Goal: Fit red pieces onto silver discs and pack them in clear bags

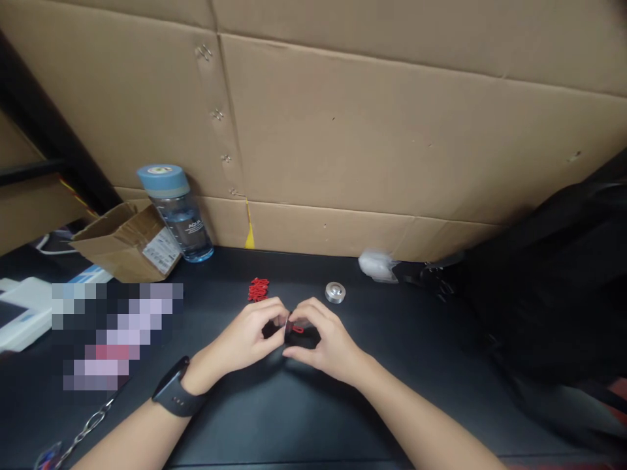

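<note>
1. I see the left hand [258, 331] pinching a dark disc [287, 331] between both hands.
2. The disc looks light and stiff; I'd grip its rim (fingers hide much).
3. A soft-looking red loop [298, 329] sits just right, its attachment unclear.
4. The right hand [329, 339] curves, thumb spread from fingers; whether fingertips touch the disc, I can't tell.

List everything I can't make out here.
All in the head view:
- Small dark piece: full shape, partly covered by the left hand and right hand.
- Red pieces: count, too small and bunched.
- Pixelated item: identity, masked by blocks.
- Cardboard box: bottom inside, hidden by its near wall.
- Black bag: whole outline, cut off by the right edge.
</note>
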Demonstrator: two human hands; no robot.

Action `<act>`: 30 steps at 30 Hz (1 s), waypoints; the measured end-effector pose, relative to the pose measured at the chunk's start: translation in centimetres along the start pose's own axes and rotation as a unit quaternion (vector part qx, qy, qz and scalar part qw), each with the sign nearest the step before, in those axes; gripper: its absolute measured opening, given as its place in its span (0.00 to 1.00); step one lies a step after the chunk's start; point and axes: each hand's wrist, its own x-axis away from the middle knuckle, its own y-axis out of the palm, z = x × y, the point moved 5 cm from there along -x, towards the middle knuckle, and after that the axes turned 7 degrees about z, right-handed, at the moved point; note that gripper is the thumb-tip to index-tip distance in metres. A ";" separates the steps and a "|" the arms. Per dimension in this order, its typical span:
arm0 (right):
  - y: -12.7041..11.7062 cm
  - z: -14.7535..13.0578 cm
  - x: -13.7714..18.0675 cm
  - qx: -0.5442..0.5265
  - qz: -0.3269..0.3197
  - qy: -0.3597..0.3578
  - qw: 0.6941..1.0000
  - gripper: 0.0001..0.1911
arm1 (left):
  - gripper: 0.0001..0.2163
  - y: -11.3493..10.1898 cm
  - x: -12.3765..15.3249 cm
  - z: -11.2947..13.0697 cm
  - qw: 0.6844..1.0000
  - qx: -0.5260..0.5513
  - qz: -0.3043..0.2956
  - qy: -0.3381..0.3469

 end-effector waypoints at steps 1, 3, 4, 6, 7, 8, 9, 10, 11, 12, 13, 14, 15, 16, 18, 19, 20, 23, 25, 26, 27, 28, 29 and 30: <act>0.1 0.0 0.0 -0.006 0.000 0.000 1.000 0.22 | 0.06 0.1 0.0 0.0 1.000 -0.001 0.000 -0.001; 0.3 -0.1 0.1 -0.015 0.001 0.005 1.000 0.26 | 0.06 0.2 0.0 0.1 1.000 -0.003 0.001 -0.002; 0.4 -0.2 0.1 -0.017 -0.002 0.004 1.000 0.28 | 0.05 0.3 0.0 0.0 1.000 -0.005 0.002 -0.003; 0.5 -0.6 0.1 -0.017 -0.012 -0.005 1.000 0.28 | 0.05 0.5 0.0 -0.1 1.000 -0.009 0.003 -0.004; 0.5 -0.7 0.1 -0.014 -0.020 -0.011 1.000 0.28 | 0.05 0.5 0.0 -0.2 1.000 -0.011 0.003 -0.005; 0.5 -0.9 0.1 -0.010 -0.025 -0.016 1.000 0.28 | 0.06 0.6 0.1 -0.3 1.000 -0.012 0.003 -0.005; 0.4 -1.0 0.0 -0.006 -0.029 -0.020 0.999 0.27 | 0.06 0.6 0.0 -0.3 1.000 -0.013 0.003 -0.005; 0.3 -1.0 0.0 -0.001 -0.032 -0.024 0.999 0.27 | 0.06 0.5 0.0 -0.4 1.000 -0.014 0.003 -0.005; 0.2 -1.0 0.0 0.005 -0.036 -0.027 0.999 0.27 | 0.06 0.5 0.0 -0.4 1.000 -0.015 0.004 -0.006; 0.1 -1.0 -0.1 0.012 -0.039 -0.032 0.999 0.26 | 0.06 0.4 0.0 -0.4 1.000 -0.016 0.005 -0.008; 0.0 -1.0 -0.1 0.019 -0.039 -0.037 0.998 0.26 | 0.05 0.2 0.0 -0.4 1.000 -0.017 0.006 -0.010; -0.1 -0.9 -0.2 0.027 -0.038 -0.041 0.998 0.26 | 0.05 0.0 -0.1 -0.5 1.000 -0.019 0.008 -0.012; -0.2 -0.8 -0.2 0.037 -0.036 -0.043 0.998 0.26 | 0.04 -0.2 -0.1 -0.6 1.000 -0.022 0.012 -0.013; -0.4 -0.7 -0.3 0.047 -0.032 -0.044 0.997 0.27 | 0.04 -0.5 -0.1 -0.7 0.999 -0.027 0.017 -0.015; -0.8 -0.3 -0.4 0.069 -0.025 -0.042 0.996 0.27 | 0.03 -1.2 -0.2 -1.2 0.998 -0.042 0.034 -0.021; -1.1 0.0 -0.5 0.082 -0.022 -0.038 0.996 0.28 | 0.03 -1.7 -0.3 -1.5 0.997 -0.050 0.045 -0.025; -1.5 0.2 -0.6 0.097 -0.015 -0.033 0.995 0.28 | 0.03 -2.1 -0.3 -2.0 0.996 -0.059 0.058 -0.031; -2.9 1.2 -1.0 0.145 0.018 -0.008 0.989 0.28 | 0.04 -3.7 -0.2 -3.7 0.988 -0.094 0.107 -0.063; -4.0 1.9 -1.2 0.167 0.045 0.009 0.985 0.26 | 0.05 -4.6 -0.1 -4.8 0.976 -0.138 0.143 -0.088; -4.6 2.3 -1.4 0.177 0.056 0.016 0.983 0.25 | 0.06 -5.0 0.0 -5.3 0.968 -0.168 0.159 -0.099; -5.1 2.7 -1.5 0.187 0.065 0.024 0.980 0.22 | 0.06 -5.2 0.2 -5.7 0.959 -0.198 0.171 -0.110; -5.5 3.2 -1.5 0.198 0.073 0.032 0.977 0.20 | 0.06 -5.4 0.3 -6.0 0.949 -0.227 0.179 -0.122; -6.0 3.7 -1.6 0.210 0.079 0.041 0.974 0.18 | 0.06 -5.5 0.4 -6.3 0.941 -0.251 0.183 -0.134; -6.4 4.2 -1.6 0.223 0.085 0.052 0.970 0.17 | 0.07 -5.5 0.5 -6.4 0.935 -0.267 0.183 -0.146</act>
